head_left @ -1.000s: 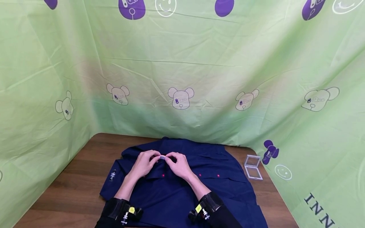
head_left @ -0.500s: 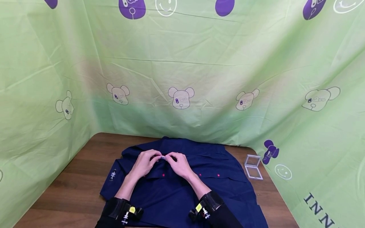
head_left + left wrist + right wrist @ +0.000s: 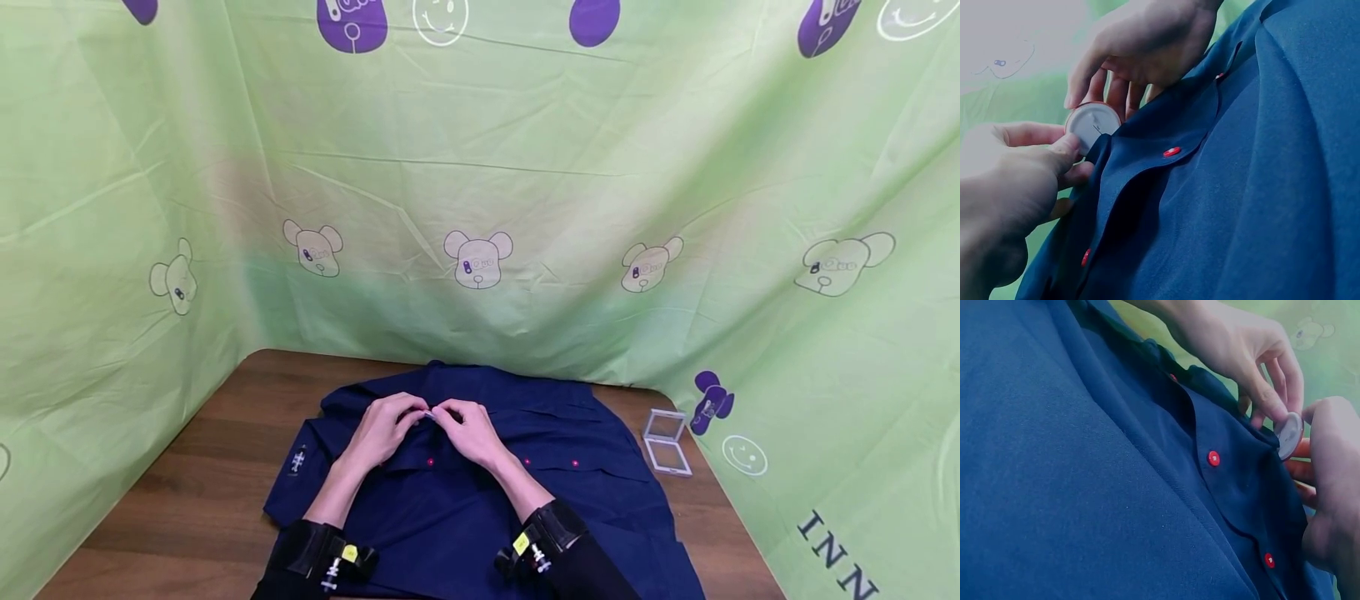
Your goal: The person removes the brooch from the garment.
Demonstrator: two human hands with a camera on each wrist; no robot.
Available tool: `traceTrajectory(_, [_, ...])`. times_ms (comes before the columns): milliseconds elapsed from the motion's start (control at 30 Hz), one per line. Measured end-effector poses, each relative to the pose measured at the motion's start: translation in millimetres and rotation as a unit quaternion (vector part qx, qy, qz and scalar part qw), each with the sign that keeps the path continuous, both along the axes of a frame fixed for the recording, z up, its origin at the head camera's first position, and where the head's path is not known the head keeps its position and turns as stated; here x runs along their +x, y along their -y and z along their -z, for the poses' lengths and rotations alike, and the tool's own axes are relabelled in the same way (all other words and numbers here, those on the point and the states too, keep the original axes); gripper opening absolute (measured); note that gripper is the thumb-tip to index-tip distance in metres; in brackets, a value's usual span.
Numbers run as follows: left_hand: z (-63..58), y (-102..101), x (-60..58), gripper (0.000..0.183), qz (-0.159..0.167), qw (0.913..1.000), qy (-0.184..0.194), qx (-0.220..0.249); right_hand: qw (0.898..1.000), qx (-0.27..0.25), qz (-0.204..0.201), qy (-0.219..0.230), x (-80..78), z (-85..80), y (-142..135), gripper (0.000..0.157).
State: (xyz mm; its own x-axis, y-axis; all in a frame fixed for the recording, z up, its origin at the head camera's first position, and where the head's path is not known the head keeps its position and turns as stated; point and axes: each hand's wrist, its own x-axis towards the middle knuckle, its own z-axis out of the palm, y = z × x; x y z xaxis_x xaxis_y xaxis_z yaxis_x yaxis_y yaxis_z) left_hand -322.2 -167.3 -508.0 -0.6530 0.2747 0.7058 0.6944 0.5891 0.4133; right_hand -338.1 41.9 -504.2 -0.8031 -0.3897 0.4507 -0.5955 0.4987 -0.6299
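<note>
A dark blue shirt (image 3: 457, 533) with red buttons (image 3: 1172, 152) lies spread on the table. Above its button strip both hands meet at a round pin-back badge (image 3: 1090, 124), its pale back showing in the left wrist view. The pin is at the shirt's fabric edge; whether it passes through the cloth I cannot tell. My left hand (image 3: 380, 428) pinches the badge's rim between thumb and finger, other fingers behind the cloth. From the other side, my right hand (image 3: 470, 432) pinches the rim too. In the right wrist view the badge (image 3: 1289, 435) appears nearly edge-on.
An open hinged case with clear panels (image 3: 671, 472) lies at the table's right edge. Brown wooden tabletop (image 3: 187, 492) shows left of the shirt. A green printed curtain (image 3: 480, 333) surrounds the back and sides.
Between the fingertips the badge has tilted, so less of it shows from the head view. Both hands stay in almost the same place, and the shirt lies as before.
</note>
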Motion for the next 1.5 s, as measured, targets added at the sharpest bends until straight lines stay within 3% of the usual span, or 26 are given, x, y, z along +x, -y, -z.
traceTrajectory(333, [0.7,-1.4,-0.4,0.007,0.0,0.9997,-0.023,-0.012,1.0,0.009,-0.002,0.016,-1.3,-0.2,-0.4,0.024])
traceTrajectory(800, [-1.5,-0.2,1.1,0.009,-0.001,0.9999,0.007,-0.012,1.0,-0.003,0.0,0.028,0.5,-4.3,2.1,0.019])
traceTrajectory(1167, [-1.0,3.8,0.1,0.014,-0.011,0.9996,0.017,0.017,0.999,-0.017,0.026,0.042,0.2,-3.7,4.0,0.019])
traceTrajectory(1500, [-3.7,11.8,2.8,0.019,-0.01,0.9986,0.052,-0.004,0.998,-0.031,0.037,0.04,-0.1,-3.1,6.3,0.022])
